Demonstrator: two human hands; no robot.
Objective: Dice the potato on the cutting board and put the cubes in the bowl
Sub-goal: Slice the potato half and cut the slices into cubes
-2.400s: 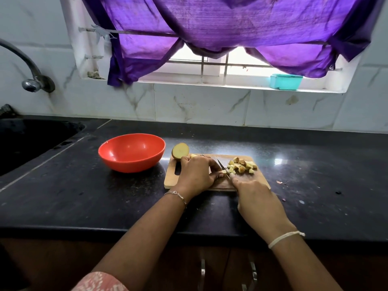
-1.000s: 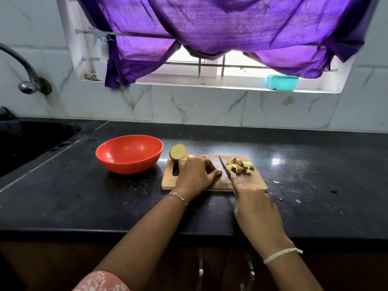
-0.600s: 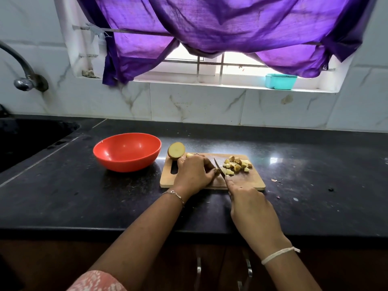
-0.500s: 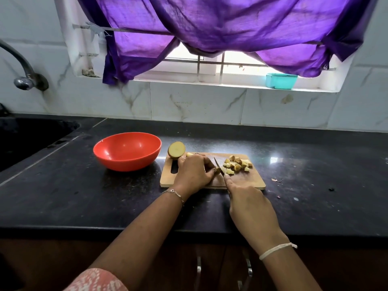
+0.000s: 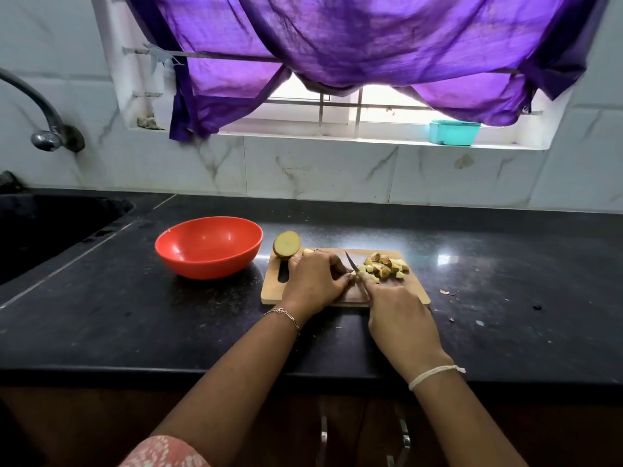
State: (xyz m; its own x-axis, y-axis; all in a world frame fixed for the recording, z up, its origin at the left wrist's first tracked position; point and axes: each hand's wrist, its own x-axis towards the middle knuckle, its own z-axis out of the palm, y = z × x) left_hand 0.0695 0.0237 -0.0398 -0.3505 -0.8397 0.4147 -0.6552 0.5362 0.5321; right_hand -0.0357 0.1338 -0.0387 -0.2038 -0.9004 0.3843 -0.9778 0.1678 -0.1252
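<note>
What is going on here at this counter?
A person is dicing on the cutting board. The left hand holds down a potato piece, while the right hand grips a knife, its blade beside the left hand. Cut cubes lie on the board's right part. A potato half sits at its far left corner. The red bowl holds nothing yet.

A purple curtain (image 5: 337,45) hangs above a teal tub (image 5: 454,132) on the windowsill (image 5: 337,138), a tap (image 5: 45,139) far left.

Daylight enters under the purple cloth curtain (image 5: 337,45), burning the barred window (image 5: 387,106) white; the glossy black stone counter (image 5: 505,284) shows small glare; edges bend.
</note>
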